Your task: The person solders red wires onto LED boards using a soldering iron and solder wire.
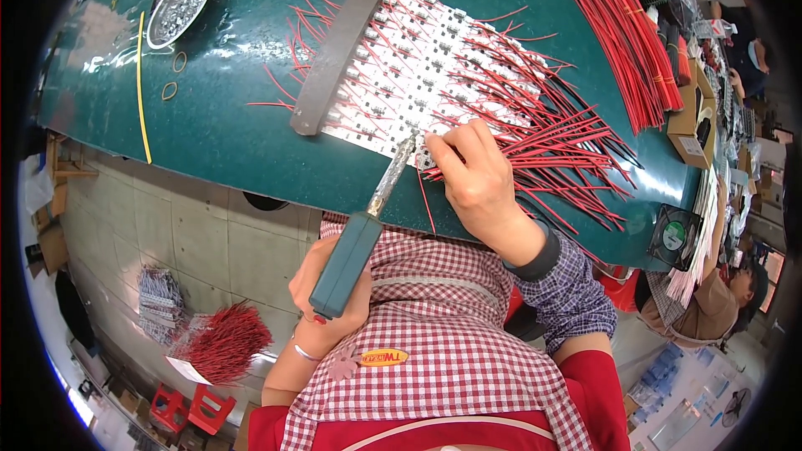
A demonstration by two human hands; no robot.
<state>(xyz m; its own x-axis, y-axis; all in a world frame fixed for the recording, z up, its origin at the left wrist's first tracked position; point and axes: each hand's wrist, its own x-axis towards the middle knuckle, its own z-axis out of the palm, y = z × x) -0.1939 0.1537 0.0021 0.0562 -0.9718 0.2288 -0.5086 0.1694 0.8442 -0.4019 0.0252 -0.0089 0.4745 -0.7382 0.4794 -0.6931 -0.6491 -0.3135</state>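
Observation:
My left hand [311, 288] is wrapped around the green handle of a soldering iron [347, 263]. Its metal barrel slants up and away, and the tip meets the near edge of a white circuit board panel [434, 58]. Close to that tip, my right hand [476, 179] has thumb and forefinger pinched at the panel's corner; what sits between them is too small to make out. Red and black wires [560, 154] fan out from the panel and pass under and beside my right hand. A dark grey bar [342, 54] lies across the panel's left side.
A shallow metal dish [180, 8] and a yellow strip [143, 88] lie on the green table [234, 142] at left. At right are bundled red wires [622, 46], a cardboard box [693, 121] and a small black fan [674, 236]. Another person [710, 296] works at far right.

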